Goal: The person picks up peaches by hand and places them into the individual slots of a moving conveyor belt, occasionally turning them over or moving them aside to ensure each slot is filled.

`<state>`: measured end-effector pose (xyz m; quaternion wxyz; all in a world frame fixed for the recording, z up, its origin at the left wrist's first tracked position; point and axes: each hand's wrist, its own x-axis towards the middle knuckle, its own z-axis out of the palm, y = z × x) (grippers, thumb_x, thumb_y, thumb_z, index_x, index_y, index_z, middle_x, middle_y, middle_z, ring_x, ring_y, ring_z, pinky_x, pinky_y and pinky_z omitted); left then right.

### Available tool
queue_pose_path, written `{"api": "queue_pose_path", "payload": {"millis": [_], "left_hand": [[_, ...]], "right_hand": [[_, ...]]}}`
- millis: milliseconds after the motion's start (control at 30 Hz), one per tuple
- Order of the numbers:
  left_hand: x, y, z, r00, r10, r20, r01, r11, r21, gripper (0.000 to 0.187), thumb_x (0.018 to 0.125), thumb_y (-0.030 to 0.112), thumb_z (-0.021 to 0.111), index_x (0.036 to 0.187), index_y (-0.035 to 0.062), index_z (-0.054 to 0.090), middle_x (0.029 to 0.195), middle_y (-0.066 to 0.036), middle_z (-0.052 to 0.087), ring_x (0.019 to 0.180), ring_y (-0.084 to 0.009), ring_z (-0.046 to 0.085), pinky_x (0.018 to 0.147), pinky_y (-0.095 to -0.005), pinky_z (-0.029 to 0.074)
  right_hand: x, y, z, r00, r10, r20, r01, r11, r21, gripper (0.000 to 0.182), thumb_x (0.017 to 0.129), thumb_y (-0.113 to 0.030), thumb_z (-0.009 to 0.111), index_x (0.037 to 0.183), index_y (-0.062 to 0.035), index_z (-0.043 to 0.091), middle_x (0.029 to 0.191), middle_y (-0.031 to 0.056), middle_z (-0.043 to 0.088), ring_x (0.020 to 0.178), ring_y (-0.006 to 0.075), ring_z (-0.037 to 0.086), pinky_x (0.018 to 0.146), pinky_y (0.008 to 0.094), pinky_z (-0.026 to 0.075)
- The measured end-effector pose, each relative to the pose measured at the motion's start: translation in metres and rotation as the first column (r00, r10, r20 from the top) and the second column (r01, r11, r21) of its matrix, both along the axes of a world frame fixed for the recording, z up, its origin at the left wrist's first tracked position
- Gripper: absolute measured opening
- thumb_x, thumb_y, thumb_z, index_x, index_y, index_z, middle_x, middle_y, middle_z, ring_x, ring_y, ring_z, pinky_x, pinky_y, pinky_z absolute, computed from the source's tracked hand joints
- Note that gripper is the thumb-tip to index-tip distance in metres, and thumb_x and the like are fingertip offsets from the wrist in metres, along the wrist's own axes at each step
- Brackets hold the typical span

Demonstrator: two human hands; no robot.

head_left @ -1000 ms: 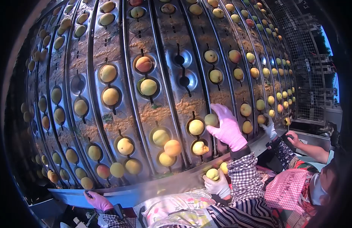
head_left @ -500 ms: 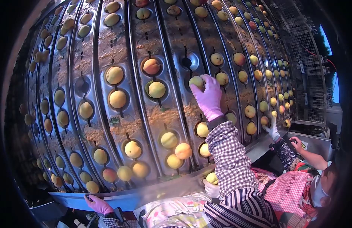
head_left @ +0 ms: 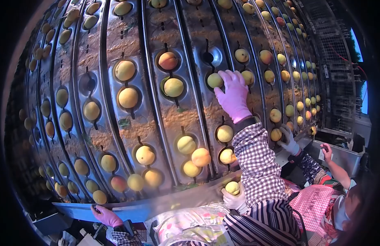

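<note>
My right hand, in a pink glove, reaches over the metal fruit trays. Its thumb and index finger sit around the right side of a green fruit at a tray cup. The other fingers lie close to a yellow fruit in the neighbouring row. At the bottom left, my left hand, also in a pink glove, grips the upper edge of a blue rail. Round yellow, green and reddish fruits fill many cups, and an empty cup shows above the green fruit.
A white-gloved hand of another person holds a yellow-green fruit at the front edge. Farther right, a co-worker's gloved hand reaches to the trays. Several fruits lie outside cups near the front. A wire mesh guard stands right.
The trays and their fruits have shifted upward in view. My right hand has moved right and slightly up with the green fruit. The white-gloved hand with its fruit appears a little higher.
</note>
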<state>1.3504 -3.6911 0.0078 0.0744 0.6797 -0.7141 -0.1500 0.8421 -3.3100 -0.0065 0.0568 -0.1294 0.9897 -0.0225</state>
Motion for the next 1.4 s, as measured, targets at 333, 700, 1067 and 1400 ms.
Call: {"api": "queue_pose_path", "payload": {"millis": [333,700,1067,1400], "left_hand": [[-0.009,0.004,0.007,0.999,-0.013,0.046,0.013,1.000,0.010,0.054,0.103,0.029,0.050,0.140,-0.0099,0.049,0.140,-0.027,0.055,0.129,-0.0364,0.053,0.111,-0.0400,0.038],[-0.010,0.005,0.013,0.998,-0.057,0.027,0.058,0.998,-0.014,0.053,0.102,0.028,0.053,0.137,-0.0108,0.051,0.136,-0.029,0.057,0.125,-0.0376,0.056,0.108,-0.0404,0.042],[0.022,-0.004,0.000,0.983,-0.101,-0.152,0.108,0.994,0.036,0.044,0.101,0.014,0.056,0.141,-0.0032,0.050,0.138,-0.023,0.053,0.124,-0.0333,0.054,0.108,-0.0410,0.042],[0.028,-0.007,-0.003,0.991,-0.128,-0.048,0.130,0.991,0.043,0.047,0.104,0.018,0.053,0.146,-0.0023,0.044,0.143,-0.021,0.049,0.129,-0.0317,0.052,0.111,-0.0397,0.040]], "right_hand": [[-0.003,0.002,-0.002,0.998,0.046,-0.054,-0.041,0.996,0.084,0.054,0.081,-0.039,0.077,0.128,-0.0183,0.061,0.132,0.0031,0.060,0.135,0.0277,0.045,0.106,0.0510,0.038],[0.050,-0.022,0.057,0.994,-0.086,0.070,0.092,0.992,-0.086,0.057,0.085,-0.046,0.073,0.127,-0.0104,0.060,0.128,0.0135,0.061,0.123,0.0325,0.056,0.098,0.0467,0.048],[0.179,-0.025,0.089,0.891,-0.101,0.443,0.251,0.921,-0.297,0.062,0.078,-0.032,0.081,0.129,-0.0048,0.059,0.120,0.0190,0.064,0.110,0.0349,0.064,0.095,0.0420,0.051],[-0.053,-0.029,0.039,0.993,-0.101,0.053,0.114,0.909,-0.401,0.062,0.077,-0.009,0.074,0.136,-0.0083,0.053,0.133,0.0170,0.057,0.126,0.0359,0.053,0.107,0.0412,0.043]]}}
